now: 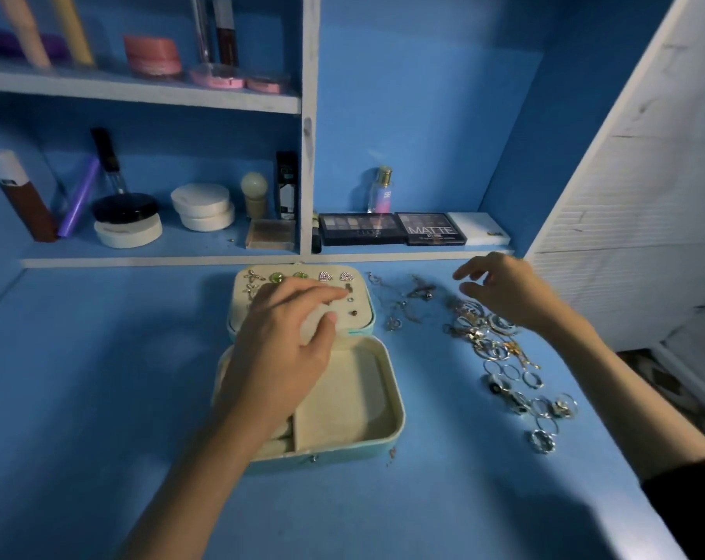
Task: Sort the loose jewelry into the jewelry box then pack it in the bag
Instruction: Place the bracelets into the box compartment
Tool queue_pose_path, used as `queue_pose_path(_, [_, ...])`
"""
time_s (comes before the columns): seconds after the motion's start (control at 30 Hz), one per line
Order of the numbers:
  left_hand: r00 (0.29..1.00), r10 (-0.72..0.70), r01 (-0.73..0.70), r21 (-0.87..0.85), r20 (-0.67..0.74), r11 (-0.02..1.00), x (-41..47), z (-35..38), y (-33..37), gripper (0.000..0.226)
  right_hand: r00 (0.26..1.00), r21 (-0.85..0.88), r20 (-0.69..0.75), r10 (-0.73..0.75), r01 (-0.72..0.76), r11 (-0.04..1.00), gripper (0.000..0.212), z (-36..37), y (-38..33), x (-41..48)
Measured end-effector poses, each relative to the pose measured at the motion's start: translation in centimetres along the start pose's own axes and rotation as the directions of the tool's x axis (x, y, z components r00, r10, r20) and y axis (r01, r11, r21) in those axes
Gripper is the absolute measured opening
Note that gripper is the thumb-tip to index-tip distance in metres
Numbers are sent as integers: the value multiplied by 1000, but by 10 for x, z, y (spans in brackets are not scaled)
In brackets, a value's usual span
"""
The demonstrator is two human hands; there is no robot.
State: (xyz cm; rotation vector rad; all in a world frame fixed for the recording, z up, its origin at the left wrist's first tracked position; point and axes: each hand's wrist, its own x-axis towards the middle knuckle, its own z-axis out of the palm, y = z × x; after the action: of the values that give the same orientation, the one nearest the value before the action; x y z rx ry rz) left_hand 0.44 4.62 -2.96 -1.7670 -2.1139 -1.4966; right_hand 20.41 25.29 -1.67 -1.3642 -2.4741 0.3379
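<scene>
Your left hand [286, 337] reaches over the open jewelry box [355, 398], straight fingers [302, 293] resting on its earring-studded lid [363, 303]. Beside the box, your right hand [500, 293] hovers, fingers spread, above loose jewelry [500, 357] trailing along the desk [100, 377] toward its right edge.

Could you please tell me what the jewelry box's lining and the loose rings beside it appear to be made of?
The jewelry box lining looks like cream velvet or a suede-like fabric: matte, without glare. Its outer shell seems smooth teal faux leather, though that is uncertain. The loose rings look like polished metal, mostly silver-toned, a few gold: they throw bright glints.
</scene>
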Motion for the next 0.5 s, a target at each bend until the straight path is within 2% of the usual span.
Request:
queue_pose_path(0.13, [985,120,-127,51,127,991,-6,40,20,30,975,-197,131,178,-151,969,47,-11,42,6])
queue_pose_path(0.2, [974,142,-147,14,178,989,-7,57,30,30,943,-206,197,268,-227,952,57,-15,50,6])
queue_pose_path(0.3, [958,180,-180,-23,225,983,-3,76,42,34,929,-58,222,295,-289,955,53,-14,50,1])
queue_pose_path(0.5, [926,112,-109,-29,359,994,23,91,60,27,932,170,193,307,-340,925,52,-2,48,-5])
